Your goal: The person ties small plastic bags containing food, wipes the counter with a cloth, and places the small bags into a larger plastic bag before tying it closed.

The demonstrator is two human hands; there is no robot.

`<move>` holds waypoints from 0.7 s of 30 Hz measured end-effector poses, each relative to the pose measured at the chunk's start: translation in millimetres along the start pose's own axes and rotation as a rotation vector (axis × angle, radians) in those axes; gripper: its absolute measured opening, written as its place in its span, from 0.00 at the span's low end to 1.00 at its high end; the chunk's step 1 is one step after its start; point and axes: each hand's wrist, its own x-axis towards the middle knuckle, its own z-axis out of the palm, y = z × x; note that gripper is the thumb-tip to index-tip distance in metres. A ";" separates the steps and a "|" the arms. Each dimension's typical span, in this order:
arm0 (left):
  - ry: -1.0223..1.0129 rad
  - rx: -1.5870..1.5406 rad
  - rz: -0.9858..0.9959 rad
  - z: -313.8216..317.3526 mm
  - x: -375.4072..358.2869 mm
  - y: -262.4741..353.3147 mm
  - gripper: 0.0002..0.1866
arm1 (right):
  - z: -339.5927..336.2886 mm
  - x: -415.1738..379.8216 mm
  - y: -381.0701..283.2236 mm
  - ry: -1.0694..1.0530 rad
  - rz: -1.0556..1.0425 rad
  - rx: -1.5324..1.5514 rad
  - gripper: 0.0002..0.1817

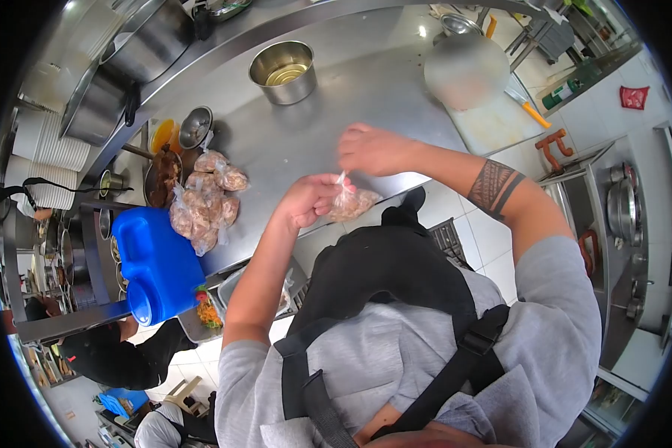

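Near the front edge of the steel table, my left hand [311,200] pinches the gathered neck of a small clear plastic bag [353,204]. Pinkish-beige pieces fill the bag, which hangs down at the edge. My right hand [373,151] is just above and to the right of the bag's neck, with its fingers closed together. Whatever those fingers hold, if anything, is too small to make out. To the left on the table lies a pile of similar knotted bags [205,198] with the same kind of filling.
A steel pot [284,91] stands at the back of the table. On the right are a white cutting board [493,131] and an orange-handled knife [535,116]. A blue plastic jug [157,261] is at left, below a metal bowl [196,127]. Another person [119,355] is at lower left.
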 end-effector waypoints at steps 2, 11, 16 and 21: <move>-0.029 -0.045 0.023 -5.1 4.3 -1.9 0.06 | -1.2 -1.0 0.0 0.015 0.121 0.030 0.02; 0.165 0.154 0.106 -7.3 18.3 11.8 0.09 | -19.4 -1.5 -1.3 -0.103 0.307 0.087 0.07; 0.675 1.275 1.184 22.7 -1.2 51.6 0.07 | 8.9 7.1 -29.9 0.137 0.591 1.083 0.10; 0.083 1.634 1.360 103.5 -99.4 82.8 0.04 | -17.0 25.9 20.3 -0.291 0.260 1.667 0.12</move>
